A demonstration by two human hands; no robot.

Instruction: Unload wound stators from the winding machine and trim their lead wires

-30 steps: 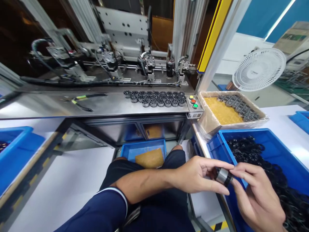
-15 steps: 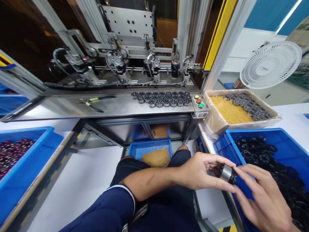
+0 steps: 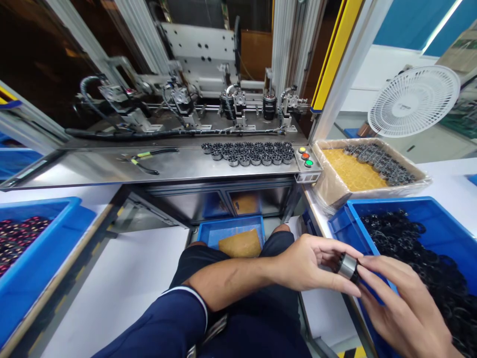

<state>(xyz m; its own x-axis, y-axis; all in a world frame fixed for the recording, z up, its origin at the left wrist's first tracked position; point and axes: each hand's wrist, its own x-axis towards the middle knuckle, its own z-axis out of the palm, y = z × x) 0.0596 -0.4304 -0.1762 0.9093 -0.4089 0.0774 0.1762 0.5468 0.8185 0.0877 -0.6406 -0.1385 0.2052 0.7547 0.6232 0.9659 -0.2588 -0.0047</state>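
Pliers (image 3: 145, 161) lie on the worktop (image 3: 91, 166), left of dark rings (image 3: 255, 159). The person's left hand (image 3: 307, 263) grasps a black-and-silver cylinder (image 3: 348, 267) in its fingers; the right hand (image 3: 406, 301) pinches its other end, beside a blue bin (image 3: 443, 233).

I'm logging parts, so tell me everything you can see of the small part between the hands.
The small part is a short cylinder: a metallic-looking grey band between black ends. It is tilted, sloping down to the right in the picture, beside the blue bin. The left hand holds it; the right hand appears to touch its right end, partly hidden by fingers.
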